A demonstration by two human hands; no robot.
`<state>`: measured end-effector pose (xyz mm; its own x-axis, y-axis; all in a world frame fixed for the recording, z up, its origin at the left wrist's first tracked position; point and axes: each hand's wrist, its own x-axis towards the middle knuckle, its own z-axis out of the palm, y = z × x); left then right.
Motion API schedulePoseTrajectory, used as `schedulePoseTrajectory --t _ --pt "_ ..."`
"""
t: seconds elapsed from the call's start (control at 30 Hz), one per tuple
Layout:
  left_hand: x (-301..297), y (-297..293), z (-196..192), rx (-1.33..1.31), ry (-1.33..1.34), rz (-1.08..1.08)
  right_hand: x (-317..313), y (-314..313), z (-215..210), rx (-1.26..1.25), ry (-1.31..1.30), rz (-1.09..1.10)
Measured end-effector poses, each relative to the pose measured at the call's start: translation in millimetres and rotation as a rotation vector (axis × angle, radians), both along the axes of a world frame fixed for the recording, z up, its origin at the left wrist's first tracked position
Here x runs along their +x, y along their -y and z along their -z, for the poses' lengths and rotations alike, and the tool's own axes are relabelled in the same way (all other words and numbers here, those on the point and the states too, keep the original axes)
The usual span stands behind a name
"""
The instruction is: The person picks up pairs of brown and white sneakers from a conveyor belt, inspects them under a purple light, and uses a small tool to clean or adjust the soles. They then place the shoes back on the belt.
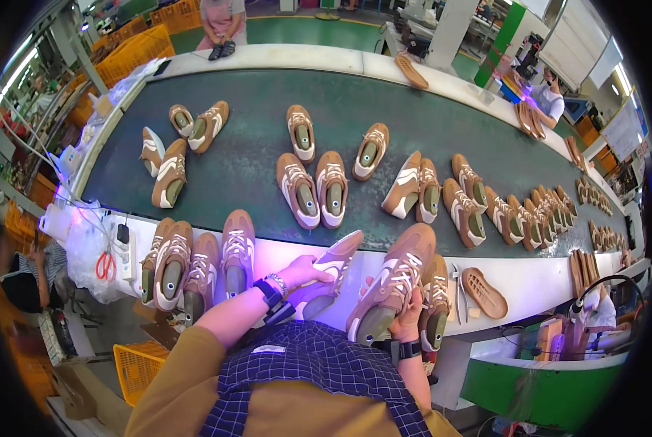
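Left hand [300,271] fingers clamped on tan-and-white lasted sneaker upper [333,262], sole side up, on white table [530,280]. Right hand [407,320] fingers clamped on second tan upper [395,288]. Four uppers [195,266] (left) parked; many ride dark green conveyor belt [253,156].

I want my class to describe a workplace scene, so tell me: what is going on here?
A person stands at a white work ledge beside a dark green conveyor belt. The left hand holds a tan and white lace-up shoe lying on its side under purple light. The right hand grips another tan and white shoe on a grey last. More such shoes stand in a row on the ledge to the left, and many lie scattered along the belt. A brown sole rests on the ledge to the right.
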<state>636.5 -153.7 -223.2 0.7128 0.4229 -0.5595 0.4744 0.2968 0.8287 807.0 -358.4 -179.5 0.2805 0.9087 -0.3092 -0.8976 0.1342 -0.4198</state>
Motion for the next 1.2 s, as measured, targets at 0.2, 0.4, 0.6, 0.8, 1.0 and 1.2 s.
schedulePoseTrajectory --t 0.2,0.4,0.6,0.8,1.0,1.2 --pt "-14 -4 -42 -0.753 0.433 -0.394 11 -12 -12 -0.089 0.104 -0.052" --pt "-24 -15 -104 -0.767 0.927 -0.681 7 -55 -70 0.095 -0.026 0.059" --pt "-47 -20 -111 -0.68 1.0 -0.797 -7 -72 -76 0.134 -0.006 0.253" --pt "-62 -15 -114 -0.59 0.946 -0.902 -24 -77 -82 -0.028 0.072 0.245" --pt "-63 -15 -117 -0.539 0.903 -0.939 -35 -80 -82 -0.099 0.169 0.285" --pt "-57 -11 -122 -0.513 0.876 -0.921 -33 -74 -78 -0.156 0.18 0.283"
